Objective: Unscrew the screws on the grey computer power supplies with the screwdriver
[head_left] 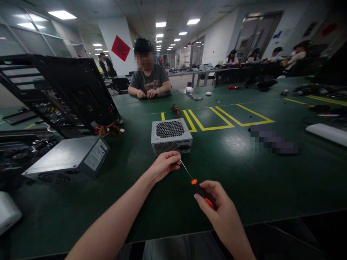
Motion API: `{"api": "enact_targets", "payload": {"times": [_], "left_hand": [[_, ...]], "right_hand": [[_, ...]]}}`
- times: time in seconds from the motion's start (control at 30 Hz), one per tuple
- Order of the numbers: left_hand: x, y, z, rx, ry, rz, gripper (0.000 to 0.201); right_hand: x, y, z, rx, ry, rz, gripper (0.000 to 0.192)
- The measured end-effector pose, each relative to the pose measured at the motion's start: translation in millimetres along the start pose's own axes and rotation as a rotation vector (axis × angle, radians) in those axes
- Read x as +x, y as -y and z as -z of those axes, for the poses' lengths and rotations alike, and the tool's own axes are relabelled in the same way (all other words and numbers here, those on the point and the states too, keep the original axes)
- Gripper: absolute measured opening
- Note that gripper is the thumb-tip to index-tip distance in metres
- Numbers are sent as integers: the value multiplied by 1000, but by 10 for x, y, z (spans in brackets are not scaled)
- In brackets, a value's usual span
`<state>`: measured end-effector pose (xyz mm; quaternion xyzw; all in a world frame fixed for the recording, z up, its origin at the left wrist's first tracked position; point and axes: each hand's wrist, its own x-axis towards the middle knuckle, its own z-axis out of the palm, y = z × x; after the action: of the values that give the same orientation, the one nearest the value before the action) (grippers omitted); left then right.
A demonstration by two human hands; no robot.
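My right hand is wrapped around the black and orange handle of a screwdriver. Its thin shaft slants up and left to the fingertips of my left hand. Those left fingers are pinched together at the screwdriver's tip, and whatever is between them is too small or hidden to name. Just beyond my left hand sits a grey computer power supply, its honeycomb fan grille facing up and its socket side facing me. A bundle of cables comes out behind it.
A second power supply lies at left, beside a black computer case with loose coloured wires. Yellow tape marks the green table. At right lie a blurred dark object and a white bar. Across sits a person.
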<state>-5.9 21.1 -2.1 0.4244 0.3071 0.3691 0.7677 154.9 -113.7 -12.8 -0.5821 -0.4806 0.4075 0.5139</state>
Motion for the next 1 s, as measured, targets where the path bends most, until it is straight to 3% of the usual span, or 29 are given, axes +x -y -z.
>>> {"api": "enact_targets", "payload": {"times": [0.17,0.47,0.7,0.77,0.83,1.0], "left_hand": [[6,18,8,-38,-16,-8,17],[-3,15,-13,-74,-62,-20,22],[40,61,11,-54,-42,-45,27],[35,85,17,78,-69,-103,30],[3,91,3,353,-140,-236,30],[-99,-18,-132,1219,-363,-760,24]], "right_hand": [[17,49,-66,169,89,-61,26],[28,106,-187,291,48,-90,35],[66,64,-157,384,27,-133,33],[82,73,-128,404,23,-161,33],[104,90,-91,431,4,-179,33],[177,110,15,509,-63,-226,34]]}}
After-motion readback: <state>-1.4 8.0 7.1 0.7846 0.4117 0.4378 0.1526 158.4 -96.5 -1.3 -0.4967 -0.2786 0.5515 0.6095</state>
